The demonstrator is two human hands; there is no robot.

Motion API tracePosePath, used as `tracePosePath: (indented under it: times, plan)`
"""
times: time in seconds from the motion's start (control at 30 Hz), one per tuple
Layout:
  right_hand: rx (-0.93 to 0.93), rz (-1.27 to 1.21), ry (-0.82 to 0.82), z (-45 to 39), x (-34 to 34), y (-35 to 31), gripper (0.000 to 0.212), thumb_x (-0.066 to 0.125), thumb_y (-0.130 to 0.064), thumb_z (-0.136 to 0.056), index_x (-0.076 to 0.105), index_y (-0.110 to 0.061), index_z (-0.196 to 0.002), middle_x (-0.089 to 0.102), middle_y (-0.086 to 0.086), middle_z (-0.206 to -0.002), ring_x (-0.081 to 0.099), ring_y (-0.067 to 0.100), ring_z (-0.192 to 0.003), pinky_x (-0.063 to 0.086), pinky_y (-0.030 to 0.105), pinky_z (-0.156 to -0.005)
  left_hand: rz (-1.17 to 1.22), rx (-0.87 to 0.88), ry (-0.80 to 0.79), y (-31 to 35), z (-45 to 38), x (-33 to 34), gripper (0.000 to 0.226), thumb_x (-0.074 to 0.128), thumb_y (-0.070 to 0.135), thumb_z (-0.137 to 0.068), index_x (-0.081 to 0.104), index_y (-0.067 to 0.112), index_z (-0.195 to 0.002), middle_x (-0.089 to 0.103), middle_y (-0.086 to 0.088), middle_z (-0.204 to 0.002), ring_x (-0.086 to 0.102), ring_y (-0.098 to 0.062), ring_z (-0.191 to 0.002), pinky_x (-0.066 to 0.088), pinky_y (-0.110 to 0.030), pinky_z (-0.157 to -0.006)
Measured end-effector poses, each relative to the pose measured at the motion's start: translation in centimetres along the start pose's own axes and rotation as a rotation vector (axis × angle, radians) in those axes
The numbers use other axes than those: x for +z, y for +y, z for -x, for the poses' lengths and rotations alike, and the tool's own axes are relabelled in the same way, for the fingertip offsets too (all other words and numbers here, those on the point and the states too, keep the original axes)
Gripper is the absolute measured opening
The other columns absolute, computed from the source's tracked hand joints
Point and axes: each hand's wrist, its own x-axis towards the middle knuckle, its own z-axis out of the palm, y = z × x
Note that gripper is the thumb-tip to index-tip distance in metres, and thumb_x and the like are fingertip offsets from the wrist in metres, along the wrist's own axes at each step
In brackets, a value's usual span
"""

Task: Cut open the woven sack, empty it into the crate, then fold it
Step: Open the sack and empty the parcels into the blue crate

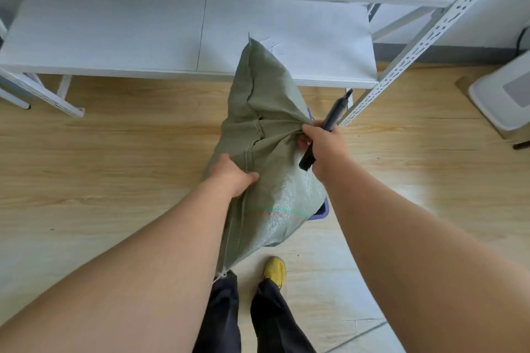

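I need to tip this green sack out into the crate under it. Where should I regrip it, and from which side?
Probably the far pointed corner of the green sack, taken from above. It sticks up free, while the crate sits beneath. The left hand already grips the near side; the right hand holds bunched fabric together with the dark knife, so set that down first.

Sack (266,129) coarse woven matt olive cloth; floor (114,137) smooth pale wood; shelf upright (415,49) white perforated metal.
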Motion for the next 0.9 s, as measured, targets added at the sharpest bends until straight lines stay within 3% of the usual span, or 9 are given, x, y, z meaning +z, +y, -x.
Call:
tracePosePath:
  times: [0.1, 0.23, 0.37, 0.47, 0.53, 0.6, 0.7, 0.8, 0.9]
  plan:
    - [0.005, 0.0, -0.009, 0.2, -0.3, -0.4, 0.023, 0.06, 0.0, -0.089, 0.05, -0.016, -0.076, 0.053, 0.005, -0.074, 0.053, 0.02, -0.068, 0.05, 0.035, -0.079, -0.117, 0.042, 0.005, -0.7, -0.4, 1.2, 0.098, 0.081, 0.04, -0.073, 0.024, 0.018, -0.15, 0.044, -0.012, -0.145, 0.046, -0.033, -0.13, 0.041, -0.041, -0.107]
    - [-0.002, 0.04, -0.051, 0.5, -0.5, -0.6, 0.021, 0.061, 0.002, -0.088, 0.051, -0.014, -0.078, 0.054, 0.007, -0.077, 0.055, 0.021, -0.069, 0.052, 0.037, -0.083, -0.312, 0.204, 0.048, -0.5, 0.1, 2.0, 0.069, 0.071, 0.033, -0.083, 0.036, 0.022, -0.142, 0.053, -0.01, -0.135, 0.054, -0.034, -0.12, 0.049, -0.041, -0.096]
    - [0.008, -0.007, -0.12, 0.9, 0.3, -1.3, 0.021, 0.059, 0.004, -0.089, 0.05, -0.012, -0.079, 0.052, 0.007, -0.076, 0.052, 0.019, -0.066, 0.049, 0.035, -0.079, -0.237, 0.234, 0.131, -0.1, -0.6, 1.8, 0.069, 0.067, 0.036, -0.086, 0.033, 0.029, -0.145, 0.039, -0.009, -0.141, 0.049, -0.035, -0.123, 0.045, -0.042, -0.099]
    - [0.002, 0.0, -0.158, 1.0, 0.9, -1.5, 0.021, 0.059, 0.004, -0.089, 0.05, -0.012, -0.079, 0.052, 0.007, -0.076, 0.053, 0.021, -0.07, 0.05, 0.036, -0.083, -0.258, 0.228, 0.152, 0.5, -1.3, 1.0, 0.042, 0.063, 0.027, -0.09, 0.052, 0.018, -0.129, 0.055, -0.013, -0.126, 0.055, -0.036, -0.113, 0.047, -0.037, -0.088]
    - [-0.015, 0.05, -0.153, 0.8, 1.2, -2.0, 0.02, 0.059, 0.003, -0.089, 0.051, -0.013, -0.081, 0.053, 0.008, -0.082, 0.054, 0.024, -0.08, 0.052, 0.039, -0.091, -0.116, 0.161, 0.226, 1.6, -1.6, 0.0, 0.022, 0.058, 0.02, -0.091, 0.062, 0.013, -0.112, 0.064, -0.012, -0.11, 0.06, -0.037, -0.102, 0.046, -0.031, -0.077]
    - [-0.039, 0.145, -0.129, 0.2, 1.2, -2.7, 0.015, 0.058, 0.002, -0.089, 0.055, -0.013, -0.091, 0.055, 0.007, -0.087, 0.054, 0.024, -0.087, 0.051, 0.041, -0.096, 0.126, 0.048, 0.253, 2.8, -2.5, -1.4, 0.014, 0.062, 0.02, -0.083, 0.066, 0.017, -0.096, 0.069, -0.007, -0.101, 0.066, -0.034, -0.093, 0.05, -0.029, -0.078]
    - [-0.032, 0.355, -0.149, -0.1, 0.8, -3.7, 0.031, 0.06, -0.002, -0.089, 0.059, -0.014, -0.118, 0.058, 0.006, -0.1, 0.057, 0.023, -0.091, 0.049, 0.044, -0.102, 0.46, 0.049, 0.213, 5.2, -4.0, -3.0, 0.007, 0.068, 0.021, -0.07, 0.062, 0.018, -0.074, 0.072, -0.01, -0.086, 0.072, -0.03, -0.08, 0.059, -0.04, -0.079]
    - [-0.019, 0.515, -0.213, 0.7, 0.4, -4.5, 0.038, 0.062, -0.009, -0.091, 0.06, -0.018, -0.127, 0.061, 0.006, -0.123, 0.06, 0.027, -0.112, 0.05, 0.045, -0.101, 0.576, 0.163, 0.143, 8.6, -0.8, -4.1, 0.016, 0.063, 0.004, -0.087, 0.058, 0.016, -0.077, 0.064, -0.005, -0.075, 0.069, -0.022, -0.068, 0.059, -0.033, -0.072]
    - [-0.067, 0.533, -0.204, 1.8, 0.4, -6.2, 0.027, 0.063, -0.016, -0.092, 0.066, -0.016, -0.119, 0.061, 0.002, -0.108, 0.059, 0.017, -0.092, 0.057, 0.028, -0.081, 0.544, 0.198, 0.112, 10.5, 0.9, -3.9, 0.013, 0.063, 0.004, -0.088, 0.059, 0.013, -0.079, 0.066, -0.005, -0.076, 0.067, -0.016, -0.063, 0.059, -0.03, -0.067]
